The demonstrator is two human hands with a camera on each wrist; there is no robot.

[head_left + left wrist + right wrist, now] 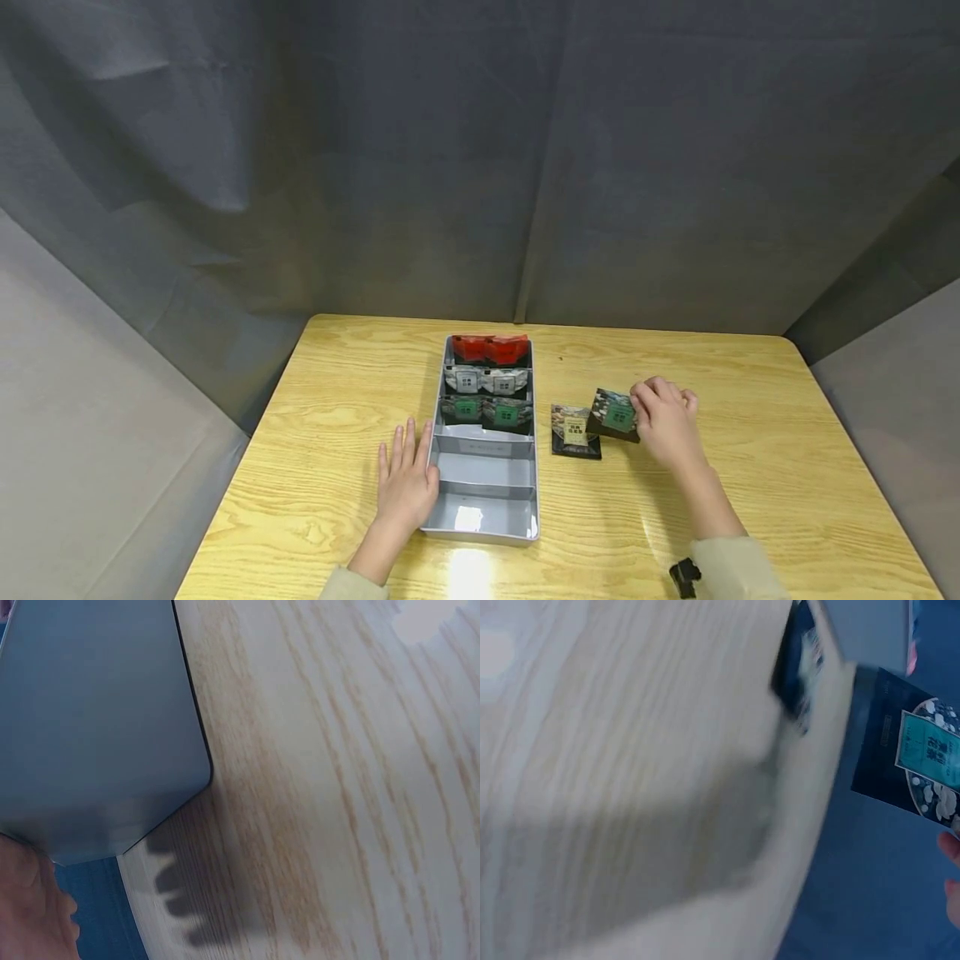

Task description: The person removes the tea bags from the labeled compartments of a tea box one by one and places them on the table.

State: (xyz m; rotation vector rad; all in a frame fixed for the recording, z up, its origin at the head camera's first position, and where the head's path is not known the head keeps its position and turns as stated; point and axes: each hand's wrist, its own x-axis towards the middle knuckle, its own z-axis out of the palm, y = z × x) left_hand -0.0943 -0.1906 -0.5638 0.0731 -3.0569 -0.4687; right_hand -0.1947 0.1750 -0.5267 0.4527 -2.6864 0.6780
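Note:
My right hand (666,421) pinches a dark packet with a green label (617,414) by its right edge, raised over the table. The same green-labelled packet (911,750) shows at the right of the right wrist view. Just left of it, a packet with a yellow label (575,431) lies on the table. My left hand (406,487), fingers straight, rests against the left side of a grey divided box (480,537). Red packets (491,350), white-labelled packets (486,382) and green-labelled packets (486,412) stand in its three far compartments; the two nearest hold nothing.
The wooden table (315,467) has its far edge against a dark grey curtain (420,167). Pale panels (90,433) stand at both sides. A small black object (684,577) is at the right sleeve.

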